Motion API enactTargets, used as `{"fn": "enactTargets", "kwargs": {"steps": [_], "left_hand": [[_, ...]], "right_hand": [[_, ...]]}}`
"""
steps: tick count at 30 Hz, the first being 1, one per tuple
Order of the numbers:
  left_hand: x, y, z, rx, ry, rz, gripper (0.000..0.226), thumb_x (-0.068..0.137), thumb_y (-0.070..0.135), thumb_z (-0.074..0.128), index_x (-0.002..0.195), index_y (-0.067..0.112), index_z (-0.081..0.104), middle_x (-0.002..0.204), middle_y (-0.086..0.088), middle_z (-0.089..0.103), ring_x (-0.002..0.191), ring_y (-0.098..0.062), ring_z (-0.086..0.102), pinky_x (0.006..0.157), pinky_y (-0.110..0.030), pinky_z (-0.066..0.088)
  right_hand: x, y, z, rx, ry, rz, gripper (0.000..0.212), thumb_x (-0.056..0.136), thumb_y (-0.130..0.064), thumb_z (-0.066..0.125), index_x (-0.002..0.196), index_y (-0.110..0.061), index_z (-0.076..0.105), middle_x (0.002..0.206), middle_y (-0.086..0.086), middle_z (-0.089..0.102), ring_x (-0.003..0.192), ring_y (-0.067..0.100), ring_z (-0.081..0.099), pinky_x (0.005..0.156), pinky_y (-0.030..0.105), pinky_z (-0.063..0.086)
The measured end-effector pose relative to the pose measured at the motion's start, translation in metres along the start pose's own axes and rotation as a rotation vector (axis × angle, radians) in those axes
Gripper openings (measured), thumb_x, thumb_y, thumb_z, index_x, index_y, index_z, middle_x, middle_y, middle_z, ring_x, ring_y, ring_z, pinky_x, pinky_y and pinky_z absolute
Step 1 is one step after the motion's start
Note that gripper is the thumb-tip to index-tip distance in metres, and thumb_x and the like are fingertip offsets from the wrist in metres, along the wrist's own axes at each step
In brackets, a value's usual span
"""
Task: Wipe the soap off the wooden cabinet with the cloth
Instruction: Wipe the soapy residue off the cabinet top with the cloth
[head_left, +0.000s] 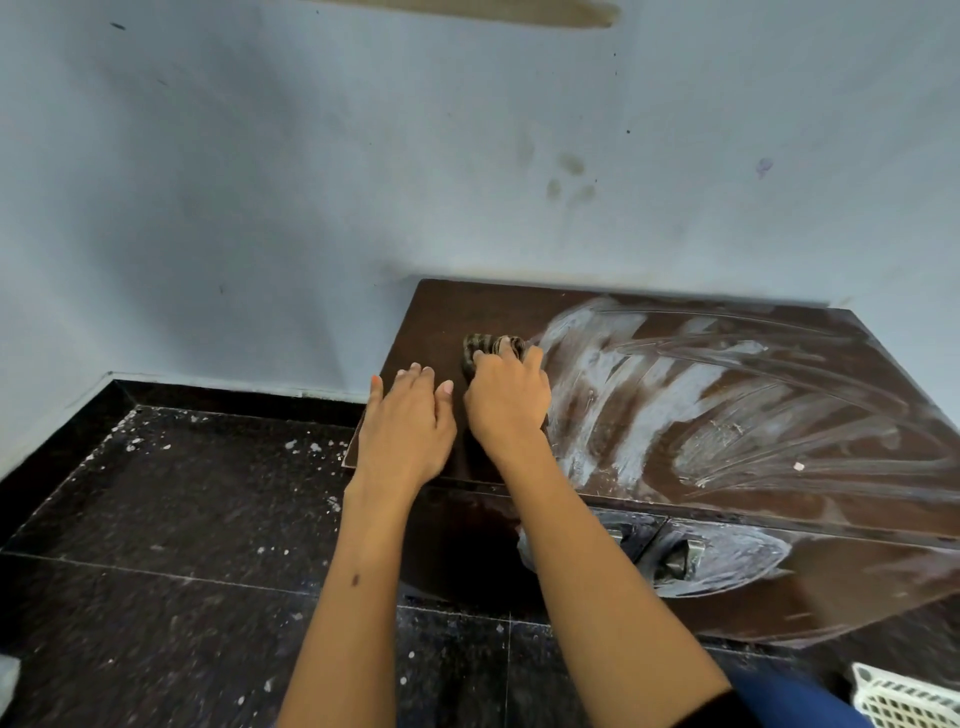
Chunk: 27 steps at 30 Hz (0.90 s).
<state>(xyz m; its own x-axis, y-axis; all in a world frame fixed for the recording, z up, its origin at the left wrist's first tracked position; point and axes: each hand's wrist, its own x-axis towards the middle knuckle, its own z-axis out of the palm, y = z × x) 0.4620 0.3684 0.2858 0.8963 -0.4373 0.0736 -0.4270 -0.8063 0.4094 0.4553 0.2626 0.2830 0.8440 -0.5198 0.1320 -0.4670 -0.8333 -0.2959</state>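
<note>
A low dark wooden cabinet (857, 499) stands against the pale wall. White soap streaks (649, 395) cover most of its top, and more soap smears its front around the metal handles (680, 558). The left strip of the top shows bare dark wood. My right hand (506, 395) grips a bunched striped brown cloth (485, 345) and presses it on the top at the left edge of the soap. My left hand (408, 415) rests flat on the cabinet's left part, fingers straight, just beside the right hand.
The cabinet sits on a dark speckled tile floor (182, 519) with white flecks. A white plastic basket (904, 701) shows at the bottom right corner. The stained pale blue wall (467, 156) runs behind the cabinet and along the left.
</note>
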Motion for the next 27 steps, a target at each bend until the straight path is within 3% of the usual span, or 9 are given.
{"fn": "enactTargets", "kwargs": {"steps": [7,12,18,24,27], "left_hand": [[0.012,0.01,0.007,0.043,-0.051,0.027,0.048,0.102,0.03,0.025,0.143,0.006,0.033,0.152,-0.011,0.03,0.143,-0.022,0.021,0.117,-0.038,0.003],[0.011,0.011,0.009,0.1,-0.073,0.045,0.048,0.103,0.031,0.023,0.144,0.007,0.031,0.152,-0.01,0.03,0.143,-0.021,0.021,0.117,-0.038,0.004],[0.011,0.011,0.017,0.176,-0.11,0.071,0.049,0.102,0.031,0.025,0.144,0.007,0.031,0.153,-0.01,0.028,0.143,-0.021,0.02,0.118,-0.04,0.003],[0.012,0.015,0.019,0.21,-0.102,0.068,0.046,0.102,0.03,0.023,0.141,0.008,0.036,0.152,-0.01,0.03,0.143,-0.021,0.022,0.117,-0.041,0.001],[0.01,0.018,0.02,0.224,-0.087,0.079,0.047,0.102,0.029,0.024,0.142,0.008,0.035,0.152,-0.011,0.03,0.142,-0.021,0.023,0.117,-0.041,0.002]], "right_hand": [[-0.041,0.008,-0.004,0.081,0.011,0.057,0.035,0.102,-0.023,0.031,0.119,-0.018,0.061,0.147,0.003,0.04,0.123,0.028,0.032,0.097,0.035,0.037],[-0.011,0.008,-0.01,0.047,-0.007,0.104,0.029,0.097,-0.022,0.043,0.12,-0.016,0.06,0.15,0.007,0.034,0.129,0.03,0.028,0.1,0.036,0.035],[-0.012,0.015,-0.02,0.051,-0.085,0.111,0.025,0.092,-0.029,0.056,0.111,-0.015,0.062,0.136,0.006,0.047,0.127,0.03,0.03,0.096,0.038,0.041],[-0.014,0.014,-0.014,0.068,-0.05,0.118,0.027,0.091,-0.03,0.059,0.112,-0.013,0.062,0.139,0.009,0.044,0.128,0.03,0.029,0.099,0.037,0.038],[0.007,0.011,-0.011,0.03,-0.025,0.131,0.029,0.094,-0.024,0.051,0.12,-0.014,0.059,0.147,0.011,0.036,0.131,0.032,0.026,0.102,0.038,0.033]]}}
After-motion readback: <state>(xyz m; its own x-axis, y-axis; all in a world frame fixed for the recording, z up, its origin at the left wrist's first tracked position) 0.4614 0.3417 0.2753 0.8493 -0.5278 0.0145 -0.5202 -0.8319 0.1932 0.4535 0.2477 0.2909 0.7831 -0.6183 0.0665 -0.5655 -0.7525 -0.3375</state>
